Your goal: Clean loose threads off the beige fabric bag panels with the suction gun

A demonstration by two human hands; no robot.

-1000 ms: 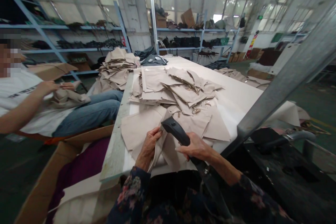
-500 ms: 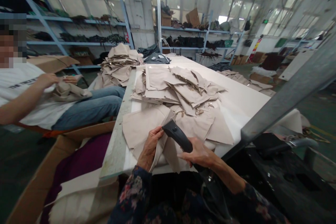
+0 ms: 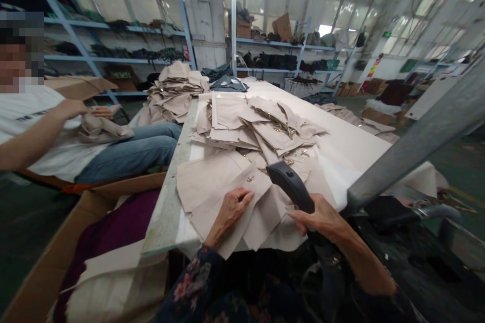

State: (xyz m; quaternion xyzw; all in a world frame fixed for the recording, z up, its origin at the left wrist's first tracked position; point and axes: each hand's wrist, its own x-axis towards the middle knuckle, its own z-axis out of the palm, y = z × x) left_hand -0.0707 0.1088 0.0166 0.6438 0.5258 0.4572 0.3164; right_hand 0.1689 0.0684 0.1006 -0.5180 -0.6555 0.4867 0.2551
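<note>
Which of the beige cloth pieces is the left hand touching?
The top piece left of the black tool, with a small metal fitting just beyond the left hand.

- Fabric pieces [image 3: 231,113] lie heaped on a table [image 3: 341,136].
- A box [image 3: 47,265] sits left of it, near a seated person [image 3: 34,116].
- Shelves [image 3: 267,43] stand behind.
</note>
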